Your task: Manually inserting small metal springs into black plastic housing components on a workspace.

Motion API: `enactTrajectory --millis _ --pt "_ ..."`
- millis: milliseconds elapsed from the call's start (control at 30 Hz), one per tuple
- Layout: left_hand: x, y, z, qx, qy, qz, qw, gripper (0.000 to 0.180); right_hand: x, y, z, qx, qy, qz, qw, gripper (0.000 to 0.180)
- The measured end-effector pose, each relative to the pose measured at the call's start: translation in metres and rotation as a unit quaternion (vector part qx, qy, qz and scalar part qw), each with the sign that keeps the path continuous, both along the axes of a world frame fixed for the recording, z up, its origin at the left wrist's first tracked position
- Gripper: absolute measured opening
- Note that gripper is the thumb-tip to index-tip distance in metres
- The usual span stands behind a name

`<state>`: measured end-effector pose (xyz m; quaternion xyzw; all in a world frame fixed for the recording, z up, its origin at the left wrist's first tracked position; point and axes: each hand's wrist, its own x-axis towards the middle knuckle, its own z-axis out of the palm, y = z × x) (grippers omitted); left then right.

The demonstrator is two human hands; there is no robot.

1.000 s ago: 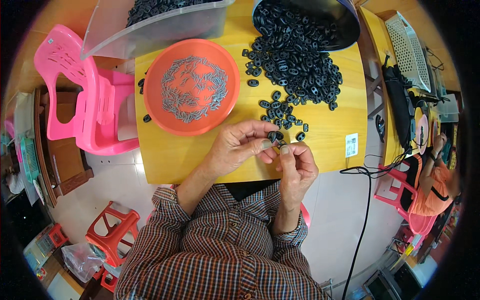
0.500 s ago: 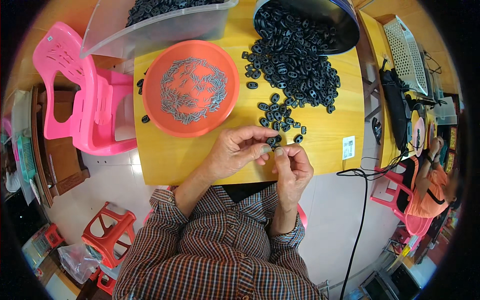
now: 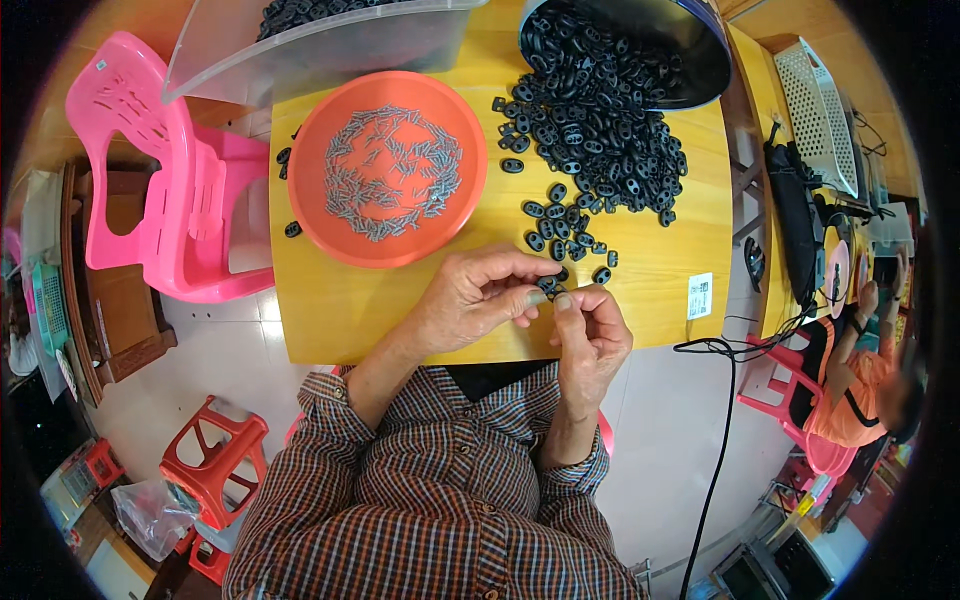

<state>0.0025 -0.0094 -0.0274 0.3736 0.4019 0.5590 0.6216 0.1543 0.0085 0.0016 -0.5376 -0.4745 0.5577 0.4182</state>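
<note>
Close to the table's front edge, my left hand (image 3: pixel 488 290) pinches a small black oval two-hole plastic piece (image 3: pixel 547 283) between thumb and forefinger. Against it, my right hand (image 3: pixel 592 335) has its thumb and fingers pressed together; what they grip is too small to make out. Just beyond my fingers lie several loose black pieces (image 3: pixel 557 228), leading to a large heap (image 3: pixel 590 135) that spills from a tipped dark round tub (image 3: pixel 706 60). Left of the heap, an orange-red round tray (image 3: pixel 310 215) holds many small grey metal screws (image 3: pixel 390 175).
A clear plastic bin (image 3: pixel 350 65) of black pieces stands at the far left of the yellow table (image 3: pixel 660 310). A pink chair (image 3: pixel 180 210) is at the left, red stools (image 3: pixel 215 460) below it. A black cable (image 3: pixel 725 430) hangs right; a person (image 3: pixel 860 390) in orange sits beyond.
The view has shifted slightly. My hands keep nearly the same pinching pose around the black piece. At the far right, the seated person's arms have moved.
</note>
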Motion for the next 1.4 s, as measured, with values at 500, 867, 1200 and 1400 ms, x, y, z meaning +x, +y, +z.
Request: enactTrajectory --millis 500,867,1200,1400 --pt "-0.001 -0.001 0.001 0.01 0.015 0.001 1.0 0.027 -0.003 -0.004 -0.003 -0.04 0.049 -0.013 0.998 0.008" --pt "-0.005 -0.003 0.002 0.014 -0.002 0.011 1.0 0.026 -0.002 0.0 -0.004 -0.093 0.182 0.013 0.979 0.004" --pt "-0.007 -0.006 0.001 -0.005 -0.05 -0.015 0.999 0.025 0.011 0.005 -0.01 -0.117 0.195 0.071 0.971 0.009" --pt "-0.011 -0.006 0.0 0.008 -0.032 -0.032 0.999 0.025 0.016 0.007 -0.013 -0.142 0.216 0.098 0.961 0.01"
